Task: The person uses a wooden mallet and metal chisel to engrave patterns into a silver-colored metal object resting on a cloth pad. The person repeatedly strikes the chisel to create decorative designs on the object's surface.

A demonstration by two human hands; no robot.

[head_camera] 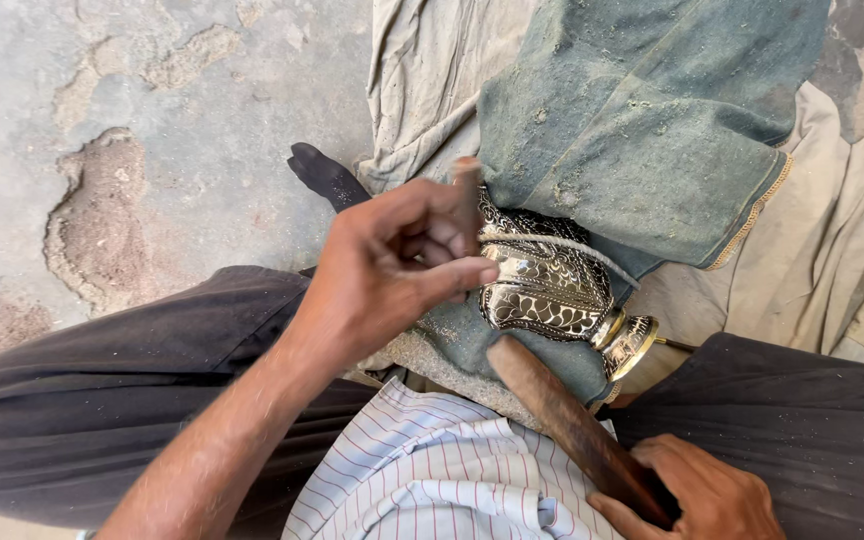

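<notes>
On the lap, atop a dusty green cloth (642,130), lay an engraved brass vessel (547,285), on its side with its foot pointing right. The left hand (392,265) pinched a short chisel (468,200) between thumb and fingers, its tip set against the vessel's body. The right hand (702,490) clenched around the handle of a wooden mallet (567,420), whose head hung just beside the vessel. Cracked concrete floor (152,120) lay beyond.

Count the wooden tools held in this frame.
2: a short wooden punch in the left hand, set on the engraved brass vase; a wooden mallet in the right hand.
</notes>
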